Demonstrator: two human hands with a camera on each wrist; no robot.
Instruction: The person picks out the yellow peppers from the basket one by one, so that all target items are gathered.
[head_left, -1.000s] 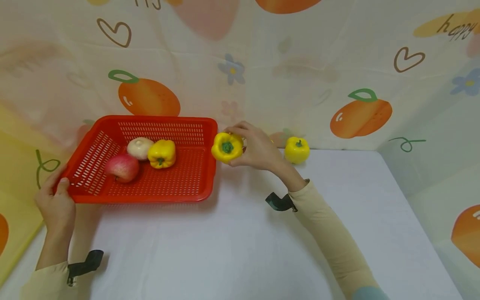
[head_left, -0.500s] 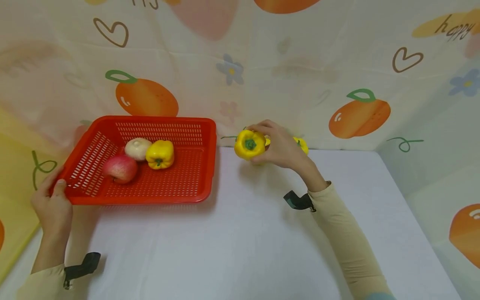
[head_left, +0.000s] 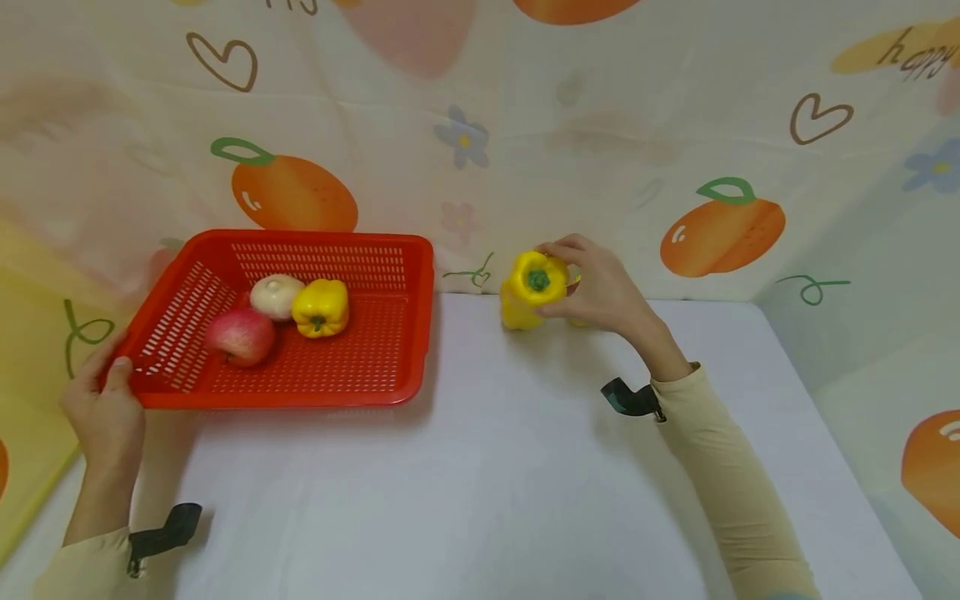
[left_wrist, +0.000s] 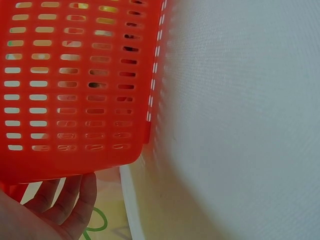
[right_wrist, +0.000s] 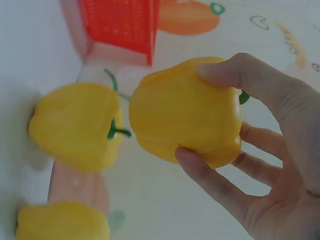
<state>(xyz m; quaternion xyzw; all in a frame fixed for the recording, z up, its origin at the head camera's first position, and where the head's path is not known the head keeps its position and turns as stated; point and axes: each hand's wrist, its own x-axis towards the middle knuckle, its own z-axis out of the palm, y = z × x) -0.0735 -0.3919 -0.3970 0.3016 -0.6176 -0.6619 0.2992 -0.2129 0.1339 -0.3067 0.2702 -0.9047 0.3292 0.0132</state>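
My right hand [head_left: 600,287] holds a yellow bell pepper [head_left: 538,277] between thumb and fingers, its green stem facing up. In the right wrist view that held pepper [right_wrist: 185,112] hangs above the table, beside a second yellow bell pepper [right_wrist: 75,125] that stands on the table. A third yellow pepper [right_wrist: 62,222] shows at the lower edge of that view. My left hand [head_left: 108,417] grips the near left corner of the red basket [head_left: 300,402]. Inside the basket lie a pink-red apple [head_left: 241,337], a whitish round bulb [head_left: 276,297] and another yellow bell pepper [head_left: 321,307].
A white cloth-covered table [head_left: 450,492] runs beneath everything. Behind it rises a printed cloth backdrop [head_left: 570,192] with oranges, hearts and flowers. The basket's slotted wall [left_wrist: 75,100] fills the upper left of the left wrist view.
My right hand has carried its yellow pepper rightward, away from the basket's right edge to above the peppers on the table. The left hand and the basket stay nearly still.
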